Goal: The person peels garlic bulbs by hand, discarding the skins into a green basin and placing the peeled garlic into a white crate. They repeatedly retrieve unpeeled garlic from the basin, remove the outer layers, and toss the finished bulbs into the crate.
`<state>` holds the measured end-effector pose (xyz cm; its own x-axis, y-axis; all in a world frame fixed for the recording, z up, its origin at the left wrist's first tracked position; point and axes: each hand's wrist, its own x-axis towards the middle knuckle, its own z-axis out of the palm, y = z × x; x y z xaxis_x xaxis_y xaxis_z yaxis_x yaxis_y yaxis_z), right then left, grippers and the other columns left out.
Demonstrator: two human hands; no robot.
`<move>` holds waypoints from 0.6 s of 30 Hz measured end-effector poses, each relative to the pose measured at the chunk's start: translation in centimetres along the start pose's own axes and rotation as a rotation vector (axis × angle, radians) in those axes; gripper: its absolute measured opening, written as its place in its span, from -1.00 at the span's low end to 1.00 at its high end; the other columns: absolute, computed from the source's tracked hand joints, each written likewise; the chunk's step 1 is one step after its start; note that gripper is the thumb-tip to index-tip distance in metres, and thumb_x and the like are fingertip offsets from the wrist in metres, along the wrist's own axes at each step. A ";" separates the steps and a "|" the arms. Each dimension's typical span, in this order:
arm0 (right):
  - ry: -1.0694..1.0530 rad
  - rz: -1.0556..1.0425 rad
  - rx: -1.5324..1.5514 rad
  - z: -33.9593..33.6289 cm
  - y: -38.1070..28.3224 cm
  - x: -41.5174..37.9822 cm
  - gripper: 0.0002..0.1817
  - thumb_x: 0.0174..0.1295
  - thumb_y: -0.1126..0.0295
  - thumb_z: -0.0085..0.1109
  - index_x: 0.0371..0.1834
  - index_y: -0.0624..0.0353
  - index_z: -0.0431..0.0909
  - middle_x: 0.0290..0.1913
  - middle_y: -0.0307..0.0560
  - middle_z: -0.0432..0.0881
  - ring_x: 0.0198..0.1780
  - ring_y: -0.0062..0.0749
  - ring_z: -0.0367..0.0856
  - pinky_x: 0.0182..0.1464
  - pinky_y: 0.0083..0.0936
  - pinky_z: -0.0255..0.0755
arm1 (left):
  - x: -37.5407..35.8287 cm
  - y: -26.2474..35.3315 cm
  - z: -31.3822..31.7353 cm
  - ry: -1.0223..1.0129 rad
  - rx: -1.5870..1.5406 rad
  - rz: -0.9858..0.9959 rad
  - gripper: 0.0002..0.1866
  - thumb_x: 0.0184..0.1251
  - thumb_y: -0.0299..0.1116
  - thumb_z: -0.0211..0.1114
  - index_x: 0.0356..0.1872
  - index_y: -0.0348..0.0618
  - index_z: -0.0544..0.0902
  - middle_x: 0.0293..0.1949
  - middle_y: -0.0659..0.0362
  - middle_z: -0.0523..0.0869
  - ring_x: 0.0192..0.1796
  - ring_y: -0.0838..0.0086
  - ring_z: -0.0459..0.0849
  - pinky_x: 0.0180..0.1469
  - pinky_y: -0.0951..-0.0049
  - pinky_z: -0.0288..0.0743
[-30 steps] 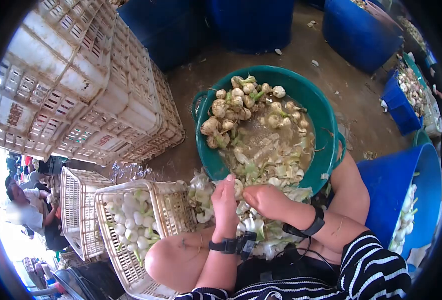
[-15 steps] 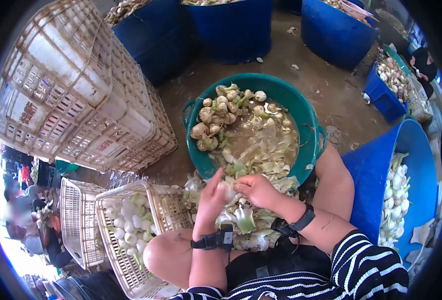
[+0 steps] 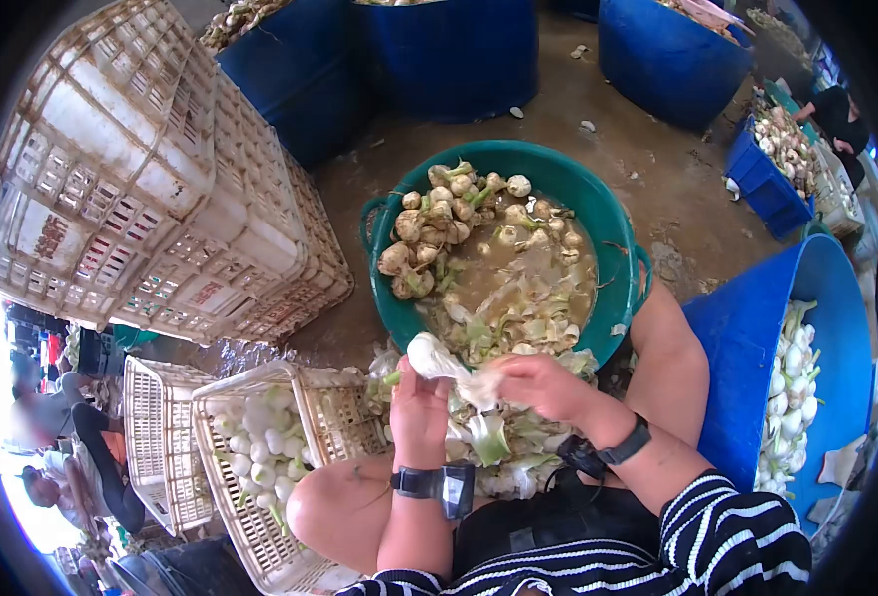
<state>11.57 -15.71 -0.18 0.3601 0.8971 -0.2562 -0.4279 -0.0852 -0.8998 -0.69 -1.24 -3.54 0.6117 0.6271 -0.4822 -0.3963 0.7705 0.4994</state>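
My left hand (image 3: 420,409) holds a white garlic bulb (image 3: 431,356) with a short green stem, its head above the fingertips. My right hand (image 3: 541,383) pinches a pale strip of peel (image 3: 482,387) that stretches out from the bulb. Both hands are over the near edge of a green tub (image 3: 612,214), which holds unpeeled bulbs (image 3: 429,223), brownish water and loose peel. A heap of peeled skins (image 3: 498,437) lies below my hands.
At the left, a white crate (image 3: 250,377) holds peeled bulbs beside tall stacked crates (image 3: 190,169). A blue barrel (image 3: 737,343) with white bulbs lies tilted at the right. Blue tubs (image 3: 449,60) stand behind. People sit at the far left and far right.
The bulb has risen into clear view in my left hand. My right hand has moved slightly right and down, with a strip of peel now stretched between the hands.
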 end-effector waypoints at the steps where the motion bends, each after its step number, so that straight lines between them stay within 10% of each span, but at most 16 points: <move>1: 0.033 -0.037 -0.024 -0.6 0.0 -0.6 -0.82 0.21 0.50 0.00 -0.15 0.24 0.51 -0.20 -0.15 0.59 -0.12 -0.50 0.53 -0.02 -0.51 0.41 | -0.2 0.4 0.6 0.053 -0.087 -0.062 -0.71 0.40 -0.21 -0.03 -0.03 -0.16 0.48 -0.15 0.15 0.62 -0.21 0.45 0.62 -0.15 0.42 0.57; 7: 0.165 -0.386 0.549 -4.5 -4.3 -1.0 -0.70 0.20 0.40 0.04 -0.05 0.34 0.44 -0.14 0.00 0.57 -0.09 -0.28 0.57 0.03 -0.43 0.41 | 0.8 1.2 -2.0 0.036 -0.241 -0.198 -0.68 0.34 -0.05 0.03 -0.10 -0.04 0.52 -0.24 0.21 0.63 -0.40 0.52 0.59 -0.40 0.59 0.56; 10: 0.235 -0.475 -1.123 -3.0 -2.6 1.5 -0.43 0.17 0.15 0.13 0.11 0.38 0.33 -0.13 0.09 0.57 -0.14 -0.21 0.58 -0.02 -0.42 0.41 | -0.9 0.9 2.5 0.207 0.111 0.138 -0.74 0.35 -0.17 0.07 -0.21 -0.16 0.51 -0.28 0.22 0.63 -0.41 0.57 0.56 -0.50 0.65 0.42; 15: 0.052 0.049 -0.540 2.2 -0.5 4.4 -0.58 0.24 0.10 0.05 -0.20 0.33 0.47 -0.46 -0.11 0.54 -0.42 -0.47 0.45 -0.33 -0.55 0.37 | -1.2 -0.4 2.5 0.221 0.609 0.580 -0.84 0.29 -0.30 0.15 -0.39 -0.17 0.52 -0.55 0.27 0.58 -0.57 0.70 0.46 -0.61 0.64 0.27; 18: -0.184 0.259 0.200 3.1 -1.4 2.8 -0.71 0.29 0.20 -0.01 -0.39 0.22 0.47 -0.64 -0.34 0.37 -0.61 -0.71 0.23 -0.58 -0.70 0.12 | -1.1 0.9 1.0 0.243 0.250 0.173 -0.79 0.33 -0.19 0.09 -0.31 -0.10 0.53 -0.53 0.31 0.57 -0.64 0.70 0.37 -0.67 0.65 0.18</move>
<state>10.60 -11.74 1.50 0.0710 0.9213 -0.3822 -0.6452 -0.2498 -0.7220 -1.00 -1.35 -1.83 0.3583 0.7772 -0.5172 -0.2815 0.6182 0.7339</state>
